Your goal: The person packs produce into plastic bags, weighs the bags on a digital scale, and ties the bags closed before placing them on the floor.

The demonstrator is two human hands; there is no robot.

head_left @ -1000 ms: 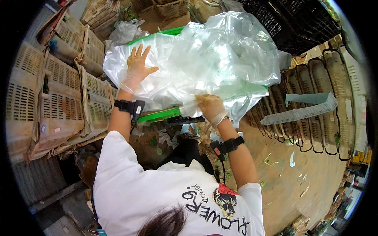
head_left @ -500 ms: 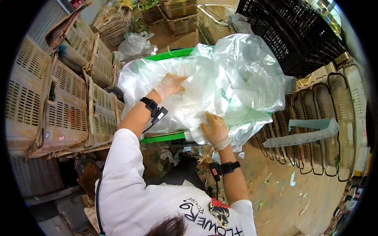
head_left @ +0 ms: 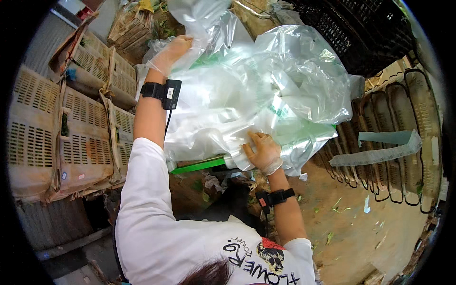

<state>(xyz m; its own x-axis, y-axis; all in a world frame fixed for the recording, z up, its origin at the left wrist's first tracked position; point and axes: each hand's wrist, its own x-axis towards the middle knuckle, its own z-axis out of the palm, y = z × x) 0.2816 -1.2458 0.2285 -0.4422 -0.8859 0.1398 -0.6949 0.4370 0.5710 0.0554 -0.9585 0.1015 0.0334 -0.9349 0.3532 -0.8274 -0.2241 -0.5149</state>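
Note:
A heap of thin clear plastic bags [head_left: 213, 109] lies over a green-rimmed container or stand before me, whose green edge [head_left: 197, 166] shows at the near side. My left hand [head_left: 172, 53], in a thin see-through glove, is raised at the far left of the heap. Its fingers are closed on a plastic bag [head_left: 202, 35], which is pulled up and away from the pile. On the near right part of the plastic rests my right hand [head_left: 264, 153], also gloved, thumb and fingers apart. Black straps with small boxes sit on both wrists.
Stacked pale slatted crates [head_left: 85, 133] stand close on the left. Black plastic crates [head_left: 351, 35] are piled at the far right. More pale crates with dark rims [head_left: 394, 137] line the right, a bent translucent strip [head_left: 380, 154] before them. Scraps litter the brown floor [head_left: 342, 228].
My left hand has moved away from me and slightly left, lifting a plastic bag up off the heap. My right hand stays on the near right of the plastic.

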